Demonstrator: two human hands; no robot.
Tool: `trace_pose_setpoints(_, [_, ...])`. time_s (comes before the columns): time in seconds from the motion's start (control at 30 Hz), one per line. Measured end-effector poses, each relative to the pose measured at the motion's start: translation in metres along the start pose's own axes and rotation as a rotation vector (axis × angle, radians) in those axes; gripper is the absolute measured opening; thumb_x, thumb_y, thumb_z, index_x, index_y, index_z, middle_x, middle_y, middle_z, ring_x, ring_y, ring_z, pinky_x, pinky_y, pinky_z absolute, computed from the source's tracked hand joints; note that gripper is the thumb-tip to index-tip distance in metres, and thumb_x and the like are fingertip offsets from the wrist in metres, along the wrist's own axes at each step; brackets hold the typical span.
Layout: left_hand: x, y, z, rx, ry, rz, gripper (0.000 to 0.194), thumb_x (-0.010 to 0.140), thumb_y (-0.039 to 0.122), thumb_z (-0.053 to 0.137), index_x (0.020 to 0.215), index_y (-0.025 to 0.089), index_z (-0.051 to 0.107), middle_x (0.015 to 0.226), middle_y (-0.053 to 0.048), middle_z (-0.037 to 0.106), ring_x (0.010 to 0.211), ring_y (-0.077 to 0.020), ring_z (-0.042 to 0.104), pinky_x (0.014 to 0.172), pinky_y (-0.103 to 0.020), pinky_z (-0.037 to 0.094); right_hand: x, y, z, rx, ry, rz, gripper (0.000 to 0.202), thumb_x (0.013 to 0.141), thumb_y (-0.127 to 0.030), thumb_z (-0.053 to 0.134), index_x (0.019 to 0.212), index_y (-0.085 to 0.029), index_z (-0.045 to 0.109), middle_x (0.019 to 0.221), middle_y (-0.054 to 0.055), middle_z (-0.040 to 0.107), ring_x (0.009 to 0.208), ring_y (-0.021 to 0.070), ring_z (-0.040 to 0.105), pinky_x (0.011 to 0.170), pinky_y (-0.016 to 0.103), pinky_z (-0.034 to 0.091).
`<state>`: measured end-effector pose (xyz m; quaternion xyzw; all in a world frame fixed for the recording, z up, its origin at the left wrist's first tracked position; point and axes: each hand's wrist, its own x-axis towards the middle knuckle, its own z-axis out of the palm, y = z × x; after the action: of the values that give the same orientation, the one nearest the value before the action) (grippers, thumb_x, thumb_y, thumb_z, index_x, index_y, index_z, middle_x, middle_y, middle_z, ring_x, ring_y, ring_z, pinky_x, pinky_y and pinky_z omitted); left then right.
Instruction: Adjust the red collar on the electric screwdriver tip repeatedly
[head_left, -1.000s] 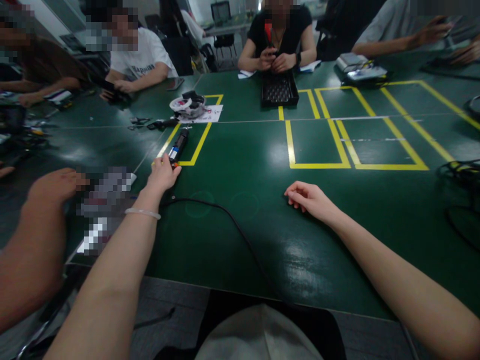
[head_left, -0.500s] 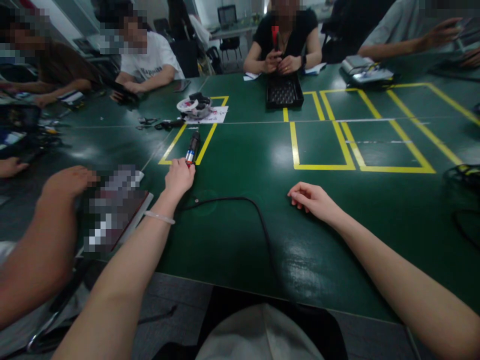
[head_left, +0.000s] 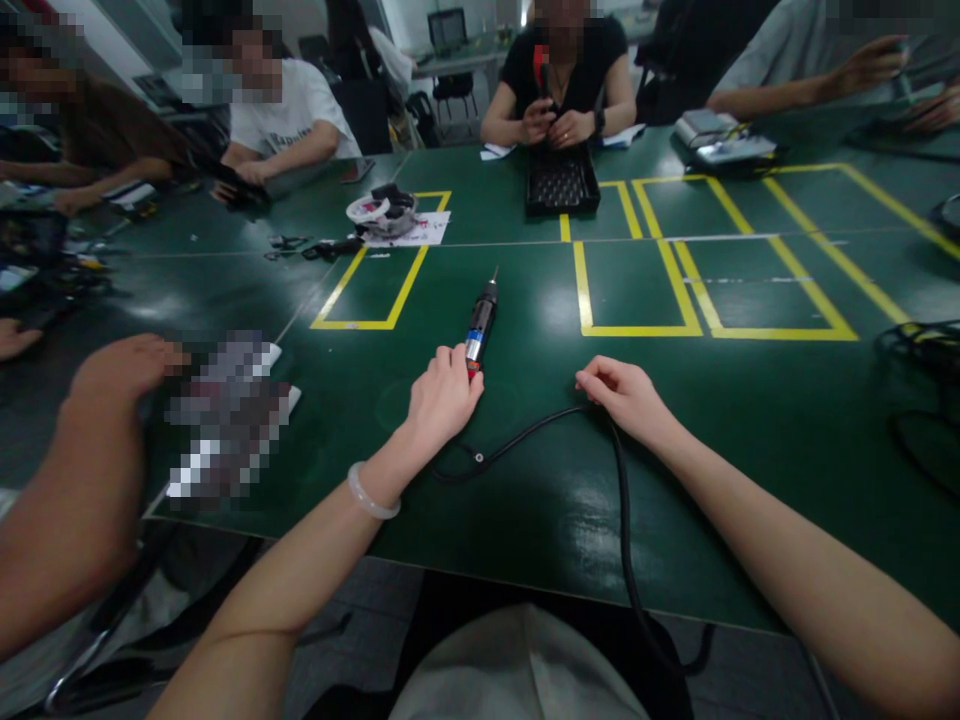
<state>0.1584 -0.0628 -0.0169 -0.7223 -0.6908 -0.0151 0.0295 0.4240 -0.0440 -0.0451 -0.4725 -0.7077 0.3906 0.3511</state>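
My left hand (head_left: 448,392) is closed around the rear end of an electric screwdriver (head_left: 481,322), black with a blue and silver band and some red near my fingers. Its thin bit points away from me, over the green table (head_left: 517,520). From behind the hand a black cable (head_left: 624,500) loops across the tabletop, passes close under my right hand and drops over the near edge. My right hand (head_left: 619,393) rests on the table with its fingers curled in, and nothing shows between them. Whether it touches the cable I cannot tell.
Yellow tape outlines (head_left: 637,331) mark the tabletop. Beyond lie a white roll (head_left: 369,210) on paper and a black tray (head_left: 562,188) before a person holding a red-tipped tool. A neighbour's arm (head_left: 82,470) and a blurred packet (head_left: 225,420) are at left; coiled cables (head_left: 926,350) at right.
My left hand has brought the screwdriver to the right and nearer to me. The cable has shifted right, up against my right hand, which has stayed nearly in place.
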Motion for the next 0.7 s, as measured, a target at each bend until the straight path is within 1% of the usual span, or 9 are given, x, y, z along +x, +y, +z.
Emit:
trace_pose_setpoints(0.1, [-0.005,0.022,0.0,-0.008,0.004,0.072,0.046,0.101,0.04,0.043,0.139,0.014,0.042,0.119,-0.014,0.054,0.102,-0.0263,0.062,0.075,-0.034,0.053,-0.003,-0.007,0.004,-0.078,-0.013,-0.116,0.024,0.094,-0.034,0.055,0.077,-0.018,0.06,0.066,0.0,0.058,0.06,0.0134,0.051,0.059,0.026,0.038])
trace_pose_setpoints(0.2, [-0.009,0.041,-0.001,-0.022,0.005,0.13,0.046,0.099,0.038,0.046,0.138,0.014,0.042,0.118,-0.013,0.054,0.102,-0.0262,0.061,0.077,-0.035,0.052,-0.006,-0.011,0.01,-0.113,-0.086,-0.193,0.013,0.095,-0.027,0.054,0.096,-0.018,0.063,0.078,0.002,0.064,0.066,0.0146,0.056,0.063,0.027,0.042])
trace_pose_setpoints(0.33, [-0.013,0.062,-0.002,-0.044,-0.004,0.201,0.044,0.099,0.036,0.045,0.137,0.014,0.043,0.116,-0.012,0.054,0.101,-0.0257,0.061,0.077,-0.036,0.052,-0.006,-0.009,0.018,-0.181,-0.154,-0.228,0.029,0.096,-0.022,0.05,0.122,-0.02,0.061,0.088,0.004,0.066,0.073,0.0172,0.06,0.07,0.03,0.046])
trace_pose_setpoints(0.4, [-0.016,0.07,-0.003,-0.051,-0.02,0.228,0.043,0.099,0.035,0.044,0.137,0.014,0.043,0.116,-0.012,0.055,0.102,-0.0257,0.06,0.077,-0.036,0.053,-0.004,-0.006,0.021,-0.196,-0.174,-0.253,0.03,0.096,-0.021,0.05,0.123,-0.021,0.061,0.102,0.007,0.069,0.085,0.0198,0.063,0.079,0.033,0.048])
trace_pose_setpoints(0.47, [-0.018,0.074,-0.005,-0.064,-0.036,0.253,0.042,0.099,0.034,0.044,0.137,0.015,0.043,0.117,-0.011,0.055,0.102,-0.0255,0.06,0.078,-0.036,0.053,-0.003,-0.005,0.021,-0.188,-0.185,-0.272,0.025,0.095,-0.021,0.05,0.116,-0.021,0.064,0.112,0.009,0.069,0.094,0.0215,0.064,0.085,0.035,0.048])
trace_pose_setpoints(0.5, [-0.018,0.074,-0.006,-0.077,-0.042,0.266,0.044,0.099,0.035,0.044,0.137,0.015,0.043,0.117,-0.011,0.055,0.102,-0.0255,0.06,0.078,-0.036,0.053,-0.003,-0.006,0.02,-0.172,-0.191,-0.266,0.021,0.095,-0.022,0.051,0.111,-0.02,0.065,0.11,0.009,0.069,0.092,0.0213,0.064,0.084,0.035,0.048])
trace_pose_setpoints(0.57, [-0.019,0.071,-0.007,-0.117,-0.061,0.298,0.052,0.097,0.042,0.048,0.141,0.016,0.041,0.12,-0.012,0.054,0.104,-0.0259,0.06,0.079,-0.036,0.053,-0.003,-0.007,0.017,-0.086,-0.206,-0.198,0.013,0.093,-0.026,0.056,0.1,-0.019,0.064,0.094,0.006,0.07,0.079,0.0183,0.063,0.074,0.032,0.049])
trace_pose_setpoints(0.63, [-0.02,0.066,-0.008,-0.172,-0.096,0.336,0.066,0.092,0.051,0.055,0.146,0.018,0.035,0.125,-0.012,0.052,0.108,-0.0269,0.06,0.082,-0.037,0.053,-0.003,-0.009,0.014,0.071,-0.232,-0.042,0.014,0.09,-0.032,0.06,0.091,-0.019,0.06,0.073,0.001,0.063,0.061,0.0138,0.057,0.058,0.026,0.046])
trace_pose_setpoints(0.7, [-0.02,0.061,-0.008,-0.218,-0.13,0.366,0.077,0.089,0.052,0.06,0.151,0.019,0.028,0.13,-0.012,0.05,0.112,-0.0271,0.059,0.085,-0.037,0.053,-0.003,-0.01,0.012,0.245,-0.255,0.148,0.019,0.087,-0.037,0.061,0.084,-0.019,0.055,0.061,-0.004,0.057,0.049,0.0104,0.05,0.045,0.022,0.039])
